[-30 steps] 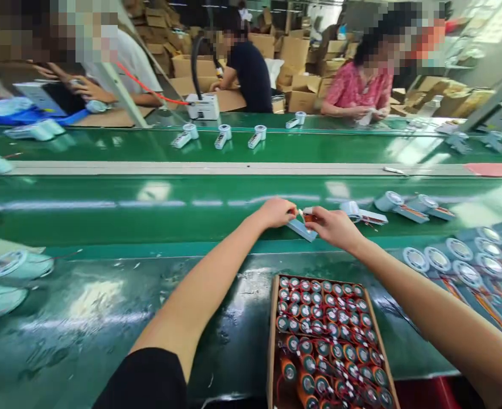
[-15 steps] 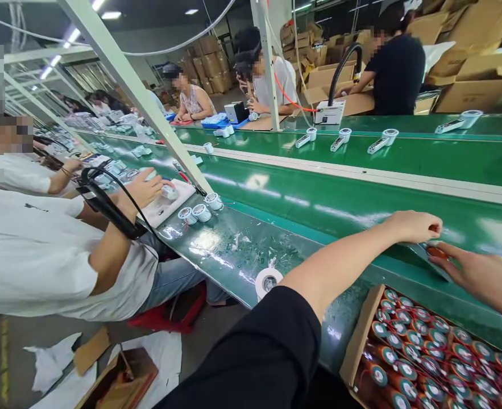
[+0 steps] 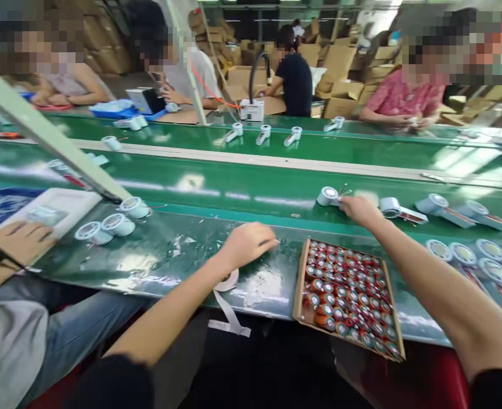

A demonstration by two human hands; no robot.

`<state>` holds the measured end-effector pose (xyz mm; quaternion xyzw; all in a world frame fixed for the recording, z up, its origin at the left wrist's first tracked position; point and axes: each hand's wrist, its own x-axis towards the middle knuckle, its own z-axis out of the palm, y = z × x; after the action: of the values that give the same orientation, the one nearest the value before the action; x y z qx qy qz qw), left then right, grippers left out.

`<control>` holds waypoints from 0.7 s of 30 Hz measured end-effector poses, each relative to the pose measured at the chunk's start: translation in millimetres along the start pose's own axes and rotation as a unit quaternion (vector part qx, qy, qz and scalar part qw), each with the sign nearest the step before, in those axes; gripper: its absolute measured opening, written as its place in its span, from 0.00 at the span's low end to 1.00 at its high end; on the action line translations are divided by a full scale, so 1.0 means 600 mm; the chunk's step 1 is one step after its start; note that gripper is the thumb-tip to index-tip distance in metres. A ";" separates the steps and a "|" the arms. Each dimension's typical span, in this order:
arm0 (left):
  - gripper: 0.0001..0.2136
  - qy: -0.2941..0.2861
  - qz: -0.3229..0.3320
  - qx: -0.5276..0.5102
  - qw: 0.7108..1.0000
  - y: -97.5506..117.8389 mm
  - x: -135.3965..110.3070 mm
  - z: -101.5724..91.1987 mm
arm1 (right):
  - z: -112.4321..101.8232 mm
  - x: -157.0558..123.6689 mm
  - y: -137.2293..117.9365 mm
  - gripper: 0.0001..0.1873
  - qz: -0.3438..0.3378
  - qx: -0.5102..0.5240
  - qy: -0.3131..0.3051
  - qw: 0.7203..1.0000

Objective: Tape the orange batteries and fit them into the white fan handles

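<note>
My left hand [image 3: 251,244] is over the bench's edge strip, fingers curled together, and what they may hold is hidden. A roll of white tape [image 3: 227,282] lies just below that wrist, with a loose strip hanging over the bench edge. On the green belt, my right hand [image 3: 359,207], slightly blurred, has its fingers closed at the handle of a white round-headed housing [image 3: 328,196] with wires sticking up. Another white housing with an open handle [image 3: 404,211] lies to its right. Between my forearms stands a cardboard box [image 3: 301,284] of orange-wrapped cylindrical batteries [image 3: 340,312] with red wires.
Several white round housings [image 3: 464,254] are grouped at the right, and three more [image 3: 117,224] stand at the left by a slanted post [image 3: 63,142]. A neighbour's hand [image 3: 18,244] rests near a white tray [image 3: 69,207]. Co-workers sit across the belt [image 3: 233,170].
The view has swung to the right. My hands, earlier close together around a part, are now apart: the left over the bench, the right at a housing on the belt.
</note>
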<state>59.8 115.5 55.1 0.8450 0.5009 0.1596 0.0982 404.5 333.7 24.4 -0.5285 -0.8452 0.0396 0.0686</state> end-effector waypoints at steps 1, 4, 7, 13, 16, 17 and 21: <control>0.12 -0.008 0.033 0.031 0.999 -0.027 -0.074 0.000 | -0.006 -0.011 -0.002 0.14 0.011 0.014 0.021 1.000; 0.18 -0.018 0.028 0.119 0.992 -0.099 -0.249 0.005 | -0.038 -0.073 -0.030 0.20 0.034 0.061 0.067 0.995; 0.22 -0.027 0.017 0.126 0.991 -0.122 -0.318 0.015 | -0.080 -0.178 -0.106 0.19 0.002 0.203 0.072 0.976; 0.13 0.200 0.022 0.053 0.978 -0.014 -0.255 -0.004 | -0.070 -0.355 -0.364 0.31 -0.059 0.529 -0.183 0.826; 0.21 0.271 0.080 -0.030 0.959 0.048 -0.221 -0.024 | -0.023 -0.385 -0.462 0.36 -0.073 0.659 -0.293 0.689; 0.25 0.267 0.089 -0.051 0.958 0.059 -0.215 -0.029 | -0.009 -0.392 -0.483 0.29 -0.074 0.689 -0.304 0.654; 0.29 0.222 0.073 -0.038 0.972 0.062 -0.222 -0.037 | 0.021 -0.425 -0.512 0.27 -0.077 0.732 -0.274 0.619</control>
<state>22.5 -19.2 65.1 0.8184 0.4407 0.3688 0.0044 239.8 -30.1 35.9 -0.2010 -0.5543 0.7823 0.2010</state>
